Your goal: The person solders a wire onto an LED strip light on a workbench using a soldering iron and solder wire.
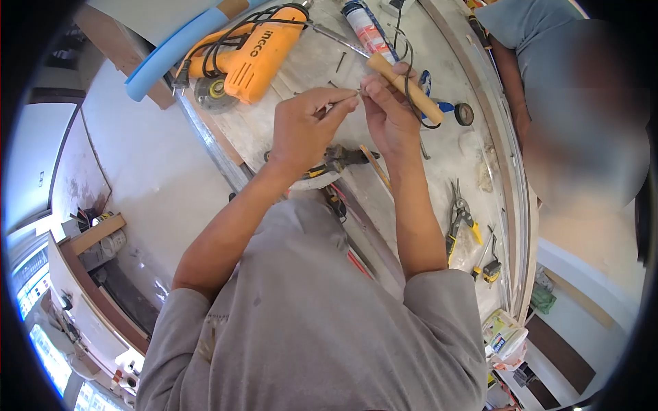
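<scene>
My right hand [391, 116] is closed, with a soldering iron [406, 89] across its fingers; the wooden handle points down-right and the metal shaft up-left. A dark cord [409, 85] loops around the handle. My left hand [303, 127] is closed in a pinch, its fingertips close to those of my right hand. Something small and thin shows between the two hands, too small to name. Above my left hand lies an orange INGCO heat gun [264, 55] with its black cord bundled on it. Loose screws [340, 63] lie beyond my fingers.
On the bench [445, 157] are a printed cartridge tube [370, 31], a tape roll [464, 114], yellow-handled snips [460, 216] and a tape measure [491, 271]. A blue foam tube [171, 55] lies upper left. Another person [576, 116] is at the right. A bucket [505, 335] stands lower right.
</scene>
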`<state>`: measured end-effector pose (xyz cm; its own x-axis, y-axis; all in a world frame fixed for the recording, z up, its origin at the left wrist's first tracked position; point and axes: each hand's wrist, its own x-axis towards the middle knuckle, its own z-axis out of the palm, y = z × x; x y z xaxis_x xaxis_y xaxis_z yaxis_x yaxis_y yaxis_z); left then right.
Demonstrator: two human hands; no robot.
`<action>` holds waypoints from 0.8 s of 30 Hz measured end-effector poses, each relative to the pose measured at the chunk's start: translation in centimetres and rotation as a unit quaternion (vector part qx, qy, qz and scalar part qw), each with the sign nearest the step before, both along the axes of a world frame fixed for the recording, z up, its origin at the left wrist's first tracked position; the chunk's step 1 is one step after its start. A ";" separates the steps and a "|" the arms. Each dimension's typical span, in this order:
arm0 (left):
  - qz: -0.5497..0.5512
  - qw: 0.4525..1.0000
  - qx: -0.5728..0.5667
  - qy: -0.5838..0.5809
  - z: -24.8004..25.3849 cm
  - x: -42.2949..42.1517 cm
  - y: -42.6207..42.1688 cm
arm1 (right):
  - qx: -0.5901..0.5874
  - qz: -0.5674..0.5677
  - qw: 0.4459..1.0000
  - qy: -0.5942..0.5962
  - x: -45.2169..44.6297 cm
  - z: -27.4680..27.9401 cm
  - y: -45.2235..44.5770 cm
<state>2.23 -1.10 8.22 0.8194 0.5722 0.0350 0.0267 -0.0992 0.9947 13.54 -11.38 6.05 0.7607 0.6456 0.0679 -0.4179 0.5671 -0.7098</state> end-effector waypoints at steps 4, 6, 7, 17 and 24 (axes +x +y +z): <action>-0.024 0.985 0.164 -0.041 -0.7 -1.4 1.7 | 0.002 0.015 0.999 -0.029 -0.1 -0.6 -0.2; -0.036 0.977 0.202 -0.054 -0.9 -1.9 2.4 | -0.024 0.033 0.997 -0.071 0.0 -0.8 -0.3; -0.034 0.979 0.198 -0.041 -0.8 -2.3 2.5 | -0.039 0.039 0.994 -0.092 0.3 -0.7 -0.4; -0.171 0.937 0.295 0.075 -3.1 -5.3 5.2 | -0.085 -0.030 0.993 -0.073 6.6 -0.4 -6.2; -0.200 0.914 0.330 0.129 -4.7 -3.3 4.3 | -0.190 -0.061 0.980 -0.011 8.4 -1.5 -6.0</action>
<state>-1.09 3.22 3.51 0.9880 0.1494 0.0401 0.0825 -0.7279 0.6807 21.89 -17.37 4.56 0.8344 0.5322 -0.1434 -0.3466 0.3042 -0.8873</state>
